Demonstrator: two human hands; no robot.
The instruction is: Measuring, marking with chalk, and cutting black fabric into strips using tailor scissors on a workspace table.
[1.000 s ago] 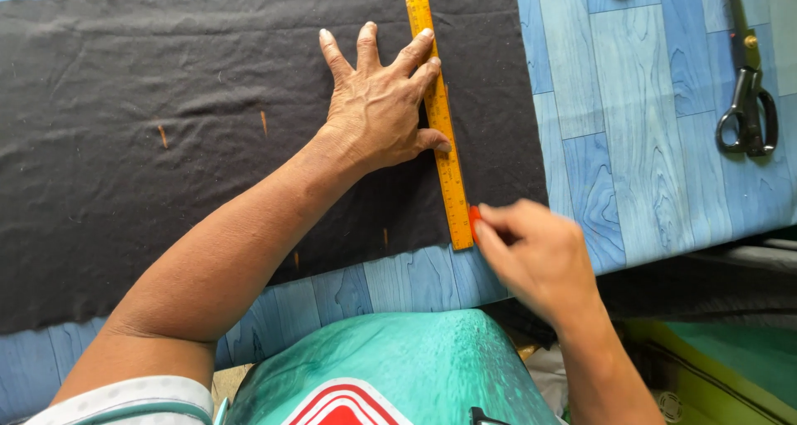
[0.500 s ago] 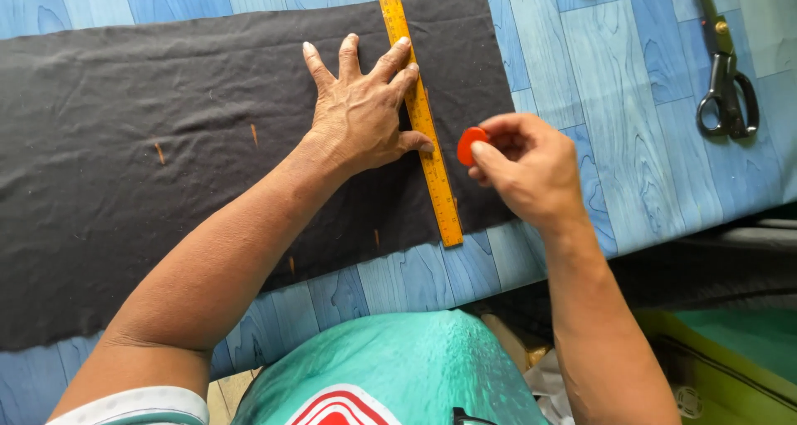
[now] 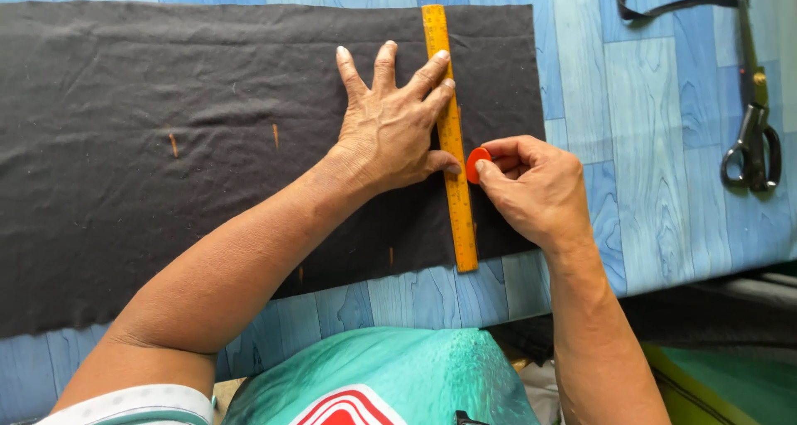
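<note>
1. Ruler (image 3: 449,134): one, yellow, lying across the black cloth (image 3: 166,143) from far edge to near edge; its near end pokes just past the cloth onto the blue wood-grain table (image 3: 647,143).
2. Your left hand (image 3: 390,126) lies flat w/ fingers spread on the cloth, just left of the ruler; fingertips and thumb touch the ruler's edge, pressing down, not clasped round anything.
3. Your right hand (image 3: 535,188) sits just right of the ruler, thumb and forefinger pinched on one orange-red chalk disc (image 3: 476,164); disc edge meets the ruler's right side approx. mid-length.
4. Orange chalk ticks on the cloth, all left of the ruler: approx. four readable; others too faint to count.
5. Scissors (image 3: 751,134): one pair, on the table well right of the ruler, untouched.
6. Black strip (image 3: 664,8): one, on the table right of the ruler's far end.
</note>
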